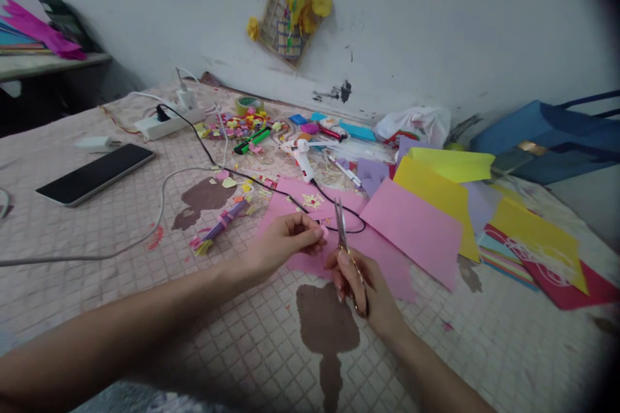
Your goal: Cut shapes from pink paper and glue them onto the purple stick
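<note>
Near the middle of the table, my left hand (pixel 295 237) pinches a small piece of pink paper (pixel 324 231). Just right of it, my right hand (pixel 361 284) grips a pair of scissors (pixel 341 226) by the handles, blades pointing up and away from me. The blades look slightly apart and stand beside the pink piece; I cannot tell if they touch it. Beneath both hands lies a pink paper sheet (pixel 387 264). On that sheet, beyond my hands, is a small cluster of pale yellow cut paper (pixel 312 200). A black cord (pixel 356 231) loops behind the scissors.
A white glue gun (pixel 303 160) lies behind the hands, near a green cutter knife (pixel 252 141) and heaped paper scraps (pixel 237 122). Leftward are a phone (pixel 97 174), a power strip (pixel 167 124) and a purple paper roll (pixel 225 222). Coloured sheets (pixel 421 226) spread to the right.
</note>
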`<state>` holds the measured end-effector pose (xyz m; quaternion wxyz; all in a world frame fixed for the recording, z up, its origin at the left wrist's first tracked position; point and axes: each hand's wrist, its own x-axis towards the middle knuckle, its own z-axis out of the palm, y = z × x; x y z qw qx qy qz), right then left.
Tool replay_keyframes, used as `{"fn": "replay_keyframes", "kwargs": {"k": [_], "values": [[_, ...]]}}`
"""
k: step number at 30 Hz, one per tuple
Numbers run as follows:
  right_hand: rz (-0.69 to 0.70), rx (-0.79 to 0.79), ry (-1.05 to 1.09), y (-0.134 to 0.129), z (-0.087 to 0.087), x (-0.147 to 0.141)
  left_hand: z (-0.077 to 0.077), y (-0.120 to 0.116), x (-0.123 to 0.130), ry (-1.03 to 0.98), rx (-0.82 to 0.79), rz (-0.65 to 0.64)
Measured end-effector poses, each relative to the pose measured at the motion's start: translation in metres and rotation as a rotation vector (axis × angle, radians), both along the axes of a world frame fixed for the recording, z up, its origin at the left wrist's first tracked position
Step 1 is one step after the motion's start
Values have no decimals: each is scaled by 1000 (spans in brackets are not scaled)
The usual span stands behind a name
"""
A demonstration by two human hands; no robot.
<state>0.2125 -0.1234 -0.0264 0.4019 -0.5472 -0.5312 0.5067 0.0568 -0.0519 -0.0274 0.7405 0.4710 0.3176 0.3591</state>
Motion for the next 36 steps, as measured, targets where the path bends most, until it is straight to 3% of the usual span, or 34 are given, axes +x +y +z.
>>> {"fn": "replay_keyframes", "kwargs": {"k": [10, 36], "values": [[48, -40, -104, -2, -9, -3, 3, 3, -2, -57, -4, 131], [41, -21, -136, -1, -6, 0, 1, 5, -4, -91, 24, 117]]}}
